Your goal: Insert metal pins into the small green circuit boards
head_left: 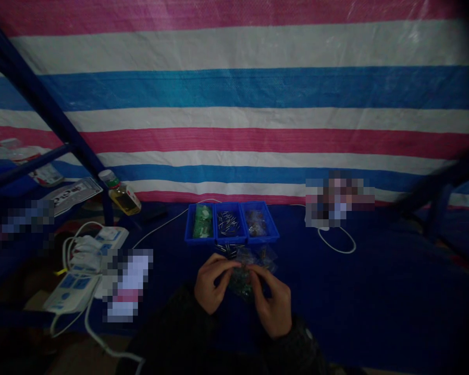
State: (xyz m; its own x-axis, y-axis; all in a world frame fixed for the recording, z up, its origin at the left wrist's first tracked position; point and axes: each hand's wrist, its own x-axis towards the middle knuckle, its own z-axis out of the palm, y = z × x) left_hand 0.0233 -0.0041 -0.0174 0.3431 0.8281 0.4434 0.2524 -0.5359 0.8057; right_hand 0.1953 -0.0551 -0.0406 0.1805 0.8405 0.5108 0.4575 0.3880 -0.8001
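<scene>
Both of my hands are close together over the dark blue tabletop. My left hand (pixel 214 282) and my right hand (pixel 271 298) pinch the upper edge of a small clear plastic bag (pixel 241 284) with greenish contents. Just beyond my fingers lie a few dark metal pins (pixel 229 250) and another clear bag (pixel 266 256). Behind these stand three joined blue bins: the left bin (pixel 188 225) has green packets, the middle bin (pixel 230 240) loose metal pins, and the right bin (pixel 273 229) clear bags with brownish contents.
At the left are a white power strip (pixel 68 291) with plugs and cables, a blurred phone-like object (pixel 131 286) and a bottle of yellow liquid (pixel 125 199). A white cable loop (pixel 355 245) lies right of the bins. Blue frame bars (pixel 42 104) flank a striped sheet (pixel 234 140).
</scene>
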